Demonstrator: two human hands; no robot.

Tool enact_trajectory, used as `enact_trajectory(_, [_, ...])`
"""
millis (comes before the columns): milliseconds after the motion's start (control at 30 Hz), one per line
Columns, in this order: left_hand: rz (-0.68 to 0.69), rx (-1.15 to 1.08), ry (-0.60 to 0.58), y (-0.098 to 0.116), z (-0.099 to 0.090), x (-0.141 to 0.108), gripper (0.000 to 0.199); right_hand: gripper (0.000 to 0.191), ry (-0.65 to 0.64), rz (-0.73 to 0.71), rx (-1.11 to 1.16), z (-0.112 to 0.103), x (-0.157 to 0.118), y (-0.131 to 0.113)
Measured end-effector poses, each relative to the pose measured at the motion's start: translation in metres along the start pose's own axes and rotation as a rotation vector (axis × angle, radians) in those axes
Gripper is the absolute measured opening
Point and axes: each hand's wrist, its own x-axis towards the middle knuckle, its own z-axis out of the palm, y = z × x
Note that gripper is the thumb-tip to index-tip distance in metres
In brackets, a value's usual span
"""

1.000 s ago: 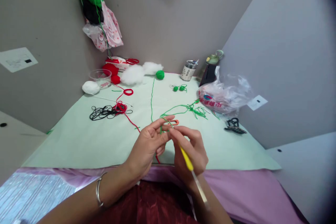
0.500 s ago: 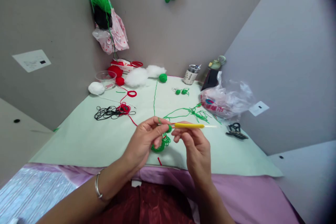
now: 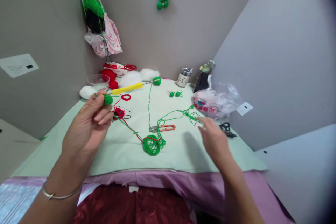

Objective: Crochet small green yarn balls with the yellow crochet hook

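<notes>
Between the fingertips of my left hand, on the left, is a small green crocheted ball. A crochet hook with a yellow handle sticks out from beside that ball, pointing up and right over the table. My right hand is over the right side, slightly blurred, its fingers stretched toward the loose ends of green yarn strands; I see nothing held in it. Red and green yarn trails from the left hand's side to a green yarn coil. Orange-handled thread snips lie just behind the coil.
Tangled red yarn, a red ring, white stuffing and a clear tub are at the left back. A pen can, plastic bag and black hair clip stand at right. Walls enclose the table.
My hands have moved apart: the left went left and up with the green ball and hook, the right let go of the hook and moved right. The thread snips are now uncovered.
</notes>
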Motion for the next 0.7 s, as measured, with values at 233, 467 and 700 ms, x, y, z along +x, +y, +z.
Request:
enact_trajectory(233, [-0.417,0.087,-0.147,-0.051,0.015,-0.043,0.022,0.054,-0.232,0.085,0.334,-0.002,-0.009,-0.049])
enact_trajectory(467, [-0.554,0.169,-0.297,-0.086,0.021,-0.064,0.024,0.020,-0.072,0.134,0.717,0.022,-0.026,-0.100])
enact_trajectory(700, [-0.522,0.186,-0.296,-0.090,0.022,-0.063,0.020,0.021,-0.021,0.263,0.751,0.030,-0.025,-0.096])
